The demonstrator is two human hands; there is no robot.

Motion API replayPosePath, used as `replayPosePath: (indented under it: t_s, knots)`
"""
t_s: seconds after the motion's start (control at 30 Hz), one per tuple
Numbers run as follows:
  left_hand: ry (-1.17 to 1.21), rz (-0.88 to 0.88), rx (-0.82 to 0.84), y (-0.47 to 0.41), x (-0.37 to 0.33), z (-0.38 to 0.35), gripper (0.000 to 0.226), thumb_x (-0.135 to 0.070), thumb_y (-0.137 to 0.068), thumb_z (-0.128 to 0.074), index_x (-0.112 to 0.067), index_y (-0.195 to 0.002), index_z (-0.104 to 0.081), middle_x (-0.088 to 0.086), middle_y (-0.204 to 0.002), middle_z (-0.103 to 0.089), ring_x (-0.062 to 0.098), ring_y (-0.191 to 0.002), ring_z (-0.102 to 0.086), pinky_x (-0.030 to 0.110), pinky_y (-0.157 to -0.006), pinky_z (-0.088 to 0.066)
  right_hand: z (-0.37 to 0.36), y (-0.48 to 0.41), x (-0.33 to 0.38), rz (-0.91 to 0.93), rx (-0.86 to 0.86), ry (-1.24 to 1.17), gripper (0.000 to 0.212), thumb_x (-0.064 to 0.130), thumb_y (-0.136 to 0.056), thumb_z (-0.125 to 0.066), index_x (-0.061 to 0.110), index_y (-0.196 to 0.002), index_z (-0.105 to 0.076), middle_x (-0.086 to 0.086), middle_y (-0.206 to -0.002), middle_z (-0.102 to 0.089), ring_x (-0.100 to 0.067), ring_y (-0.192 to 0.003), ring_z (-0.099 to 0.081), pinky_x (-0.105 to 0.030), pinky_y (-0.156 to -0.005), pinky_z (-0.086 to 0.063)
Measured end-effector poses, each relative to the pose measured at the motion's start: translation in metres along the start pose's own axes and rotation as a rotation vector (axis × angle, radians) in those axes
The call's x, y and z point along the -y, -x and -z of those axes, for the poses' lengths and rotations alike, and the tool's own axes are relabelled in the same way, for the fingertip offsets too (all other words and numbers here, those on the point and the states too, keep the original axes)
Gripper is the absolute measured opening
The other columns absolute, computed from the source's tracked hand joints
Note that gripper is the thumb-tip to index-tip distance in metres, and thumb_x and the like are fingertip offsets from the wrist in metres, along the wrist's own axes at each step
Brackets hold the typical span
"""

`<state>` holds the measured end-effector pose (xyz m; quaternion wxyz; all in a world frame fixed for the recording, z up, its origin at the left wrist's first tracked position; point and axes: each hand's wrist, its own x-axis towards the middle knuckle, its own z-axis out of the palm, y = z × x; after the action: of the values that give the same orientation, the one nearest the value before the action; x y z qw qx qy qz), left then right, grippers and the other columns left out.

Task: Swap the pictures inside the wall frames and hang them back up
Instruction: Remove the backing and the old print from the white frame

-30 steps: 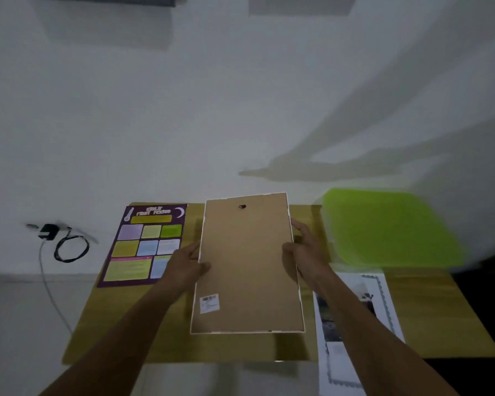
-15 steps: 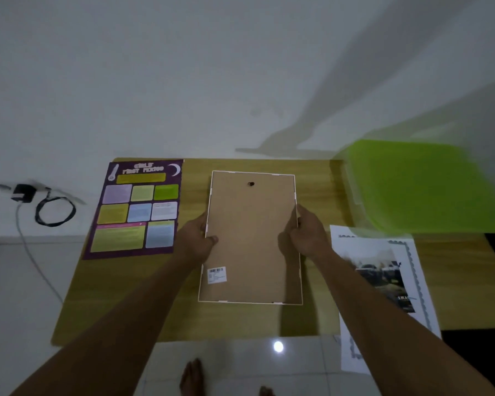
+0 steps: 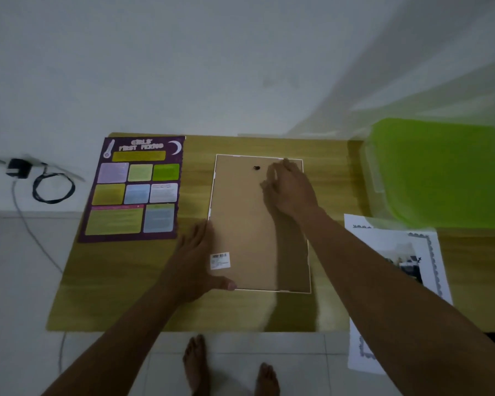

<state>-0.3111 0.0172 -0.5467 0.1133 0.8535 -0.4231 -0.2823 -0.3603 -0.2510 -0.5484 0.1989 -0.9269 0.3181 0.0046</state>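
A white picture frame point(image 3: 249, 224) lies face down on the wooden table point(image 3: 120, 281), its brown backing board up, with a hanging hole near the top and a barcode sticker low on the left. My left hand point(image 3: 196, 261) rests flat at the frame's lower left edge, thumb along the bottom. Over the upper right of the backing my right hand point(image 3: 289, 187) reaches with loosely spread fingers, blurred. A purple poster with coloured boxes point(image 3: 135, 190) lies left of the frame. A white print with a dark photo point(image 3: 400, 258) lies to the right, overhanging the front edge.
A green plastic box lid point(image 3: 446, 172) sits at the table's back right, against the white wall. A black charger and coiled cable point(image 3: 40, 181) lie on the floor to the left. My bare feet point(image 3: 200, 364) stand on the tiled floor below the front edge.
The frame came down from being held up and now lies flat on the table. My hands left its side edges: the left slid to the lower left, the right moved up over the top.
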Motion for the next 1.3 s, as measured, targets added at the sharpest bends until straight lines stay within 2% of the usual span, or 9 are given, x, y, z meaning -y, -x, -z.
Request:
replayPosePath:
  t_s: [0.1,0.27,0.5,0.63,0.87,0.93,1.0,1.1,1.3]
  knots:
    - [0.024,-0.021,-0.03,0.0,0.002,-0.003,0.144,-0.078,-0.052,-0.067,-0.011,-0.15,0.016,-0.006,-0.152,0.018,0.011,-0.14,0.02,0.036,-0.117,0.006,-0.015,-0.02,0.01,-0.001,-0.042,0.004,0.033,0.043,-0.094,-0.05,0.017,-0.11,-0.061,-0.01,-0.132,-0.054,-0.031,-0.133,-0.04,-0.051,-0.106,-0.035]
    - [0.039,-0.012,0.007,-0.003,0.012,-0.006,0.15,-0.08,-0.048,-0.07,-0.016,-0.148,0.023,-0.008,-0.154,0.02,0.009,-0.142,0.021,0.039,-0.121,0.005,-0.033,-0.029,0.023,-0.082,-0.174,0.046,0.032,0.045,-0.095,-0.046,0.028,-0.11,-0.07,-0.007,-0.124,-0.06,-0.03,-0.128,-0.045,-0.057,-0.109,-0.03]
    - [0.046,0.013,-0.032,0.001,0.007,-0.001,0.151,-0.075,-0.048,-0.075,-0.015,-0.148,0.021,-0.012,-0.149,0.02,0.003,-0.137,0.022,0.031,-0.117,0.009,-0.034,-0.035,0.038,-0.082,-0.216,0.009,0.026,0.022,-0.096,-0.046,0.015,-0.094,-0.07,-0.007,-0.108,-0.066,-0.029,-0.124,-0.05,-0.063,-0.105,-0.03]
    - [0.028,0.036,-0.024,0.001,0.003,0.003,0.149,-0.076,-0.05,-0.074,-0.014,-0.15,0.019,-0.013,-0.145,0.023,0.001,-0.134,0.021,0.031,-0.119,0.007,-0.035,-0.031,0.043,-0.088,-0.302,-0.067,0.022,0.014,-0.095,-0.045,0.006,-0.092,-0.065,-0.013,-0.104,-0.067,-0.034,-0.098,-0.065,-0.063,-0.108,-0.026]
    - [0.01,0.042,0.008,-0.001,0.0,0.005,0.149,-0.075,-0.053,-0.073,-0.012,-0.149,0.021,-0.012,-0.145,0.026,0.003,-0.135,0.022,0.034,-0.12,0.005,-0.028,-0.031,0.044,-0.072,-0.357,-0.082,0.021,0.017,-0.096,-0.046,0.005,-0.089,-0.062,-0.01,-0.088,-0.063,-0.036,-0.069,-0.061,-0.063,-0.109,-0.027]
    - [0.04,0.047,0.021,-0.002,-0.001,0.006,0.148,-0.077,-0.052,-0.072,-0.012,-0.151,0.017,-0.01,-0.154,0.016,0.009,-0.144,0.014,0.036,-0.121,0.001,-0.026,-0.031,0.044,-0.082,-0.349,-0.061,0.022,0.019,-0.096,-0.046,0.006,-0.09,-0.063,-0.009,-0.089,-0.062,-0.035,-0.069,-0.061,-0.061,-0.109,-0.027]
    - [0.106,0.067,-0.036,-0.006,-0.004,0.008,0.139,-0.082,-0.052,-0.067,-0.013,-0.153,-0.002,-0.004,-0.16,-0.01,0.017,-0.148,-0.01,0.039,-0.12,-0.015,-0.025,-0.03,0.042,-0.097,-0.335,-0.056,0.023,0.02,-0.097,-0.046,0.007,-0.091,-0.063,-0.008,-0.09,-0.062,-0.033,-0.07,-0.062,-0.06,-0.11,-0.026]
    - [0.223,0.143,-0.263,-0.019,-0.009,0.01,0.092,-0.073,-0.063,-0.067,-0.025,-0.137,-0.04,-0.005,-0.134,-0.053,0.021,-0.124,-0.048,0.036,-0.099,-0.042,-0.024,-0.027,0.038,-0.116,-0.331,-0.075,0.021,0.019,-0.098,-0.046,0.008,-0.09,-0.063,-0.006,-0.088,-0.061,-0.031,-0.071,-0.062,-0.06,-0.111,-0.025]
    - [0.312,0.248,-0.323,-0.049,-0.013,0.012,0.093,-0.051,-0.055,-0.084,-0.031,-0.135,-0.043,0.001,-0.116,-0.052,0.024,-0.111,-0.048,0.044,-0.093,-0.046,-0.019,-0.026,0.04,-0.063,-0.302,-0.134,0.017,0.017,-0.098,-0.045,0.011,-0.088,-0.059,-0.003,-0.087,-0.055,-0.03,-0.081,-0.06,-0.059,-0.11,-0.028]
